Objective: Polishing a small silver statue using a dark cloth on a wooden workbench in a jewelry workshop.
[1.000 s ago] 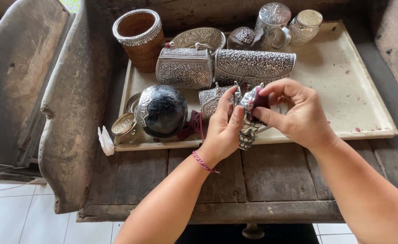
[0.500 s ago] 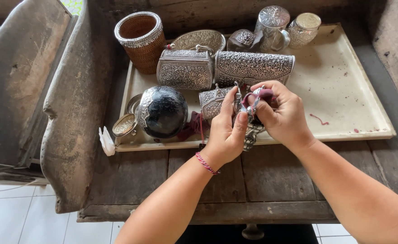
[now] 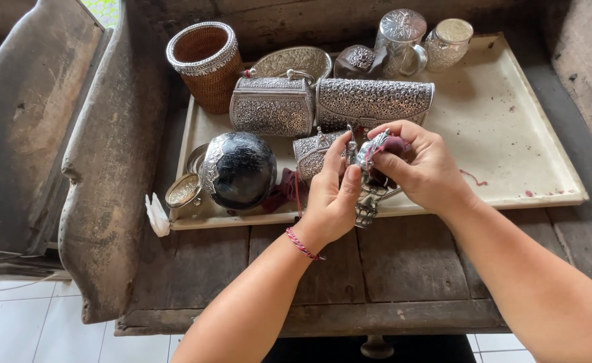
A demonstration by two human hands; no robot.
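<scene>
Silver ornament (image 3: 368,176), small and ornate, sits gripped between both hands (image 3: 383,181) above the tray's (image 3: 511,121) front edge, the right hand (image 3: 425,168) now closed tighter around it with a maroon cloth (image 3: 393,144) than a moment ago, the left hand (image 3: 333,195) steadying it.

Embossed shiny silver ornament (image 3: 366,202), rough matt wood table (image 3: 403,269), woven basket (image 3: 205,64).
</scene>
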